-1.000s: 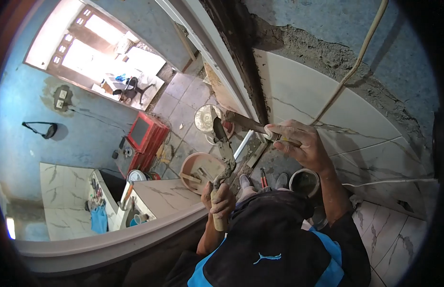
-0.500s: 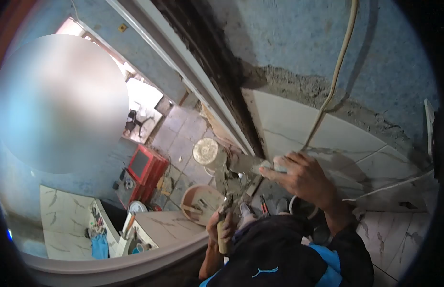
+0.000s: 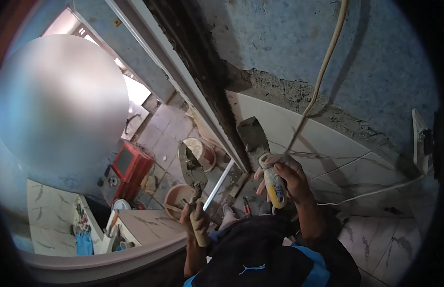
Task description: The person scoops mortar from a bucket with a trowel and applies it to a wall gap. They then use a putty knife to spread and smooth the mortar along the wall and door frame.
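Note:
My left hand (image 3: 195, 221) grips the wooden handle of a pointed trowel (image 3: 191, 168) whose blade carries grey mortar and points up. My right hand (image 3: 286, 177) holds a scraper (image 3: 260, 148) by its yellow-and-white handle, the flat mortar-smeared blade raised against the white marble-look wall tile (image 3: 289, 129). Above the tile runs a rough band of grey mortar (image 3: 298, 93) under the blue wall. My dark shirt with blue stripes fills the bottom of the view.
A dark vertical gap and white door frame (image 3: 183, 81) run left of the tile. A white cable (image 3: 322, 71) hangs down the wall. Below lie a round bucket (image 3: 198, 149), a pink basin (image 3: 174, 196), a red box (image 3: 131, 165) and a white tube (image 3: 221, 182).
The right hand turned the scraper from lying sideways at the tile edge to blade-up against the tile. The left hand lifted the trowel. The view shifted up the wall.

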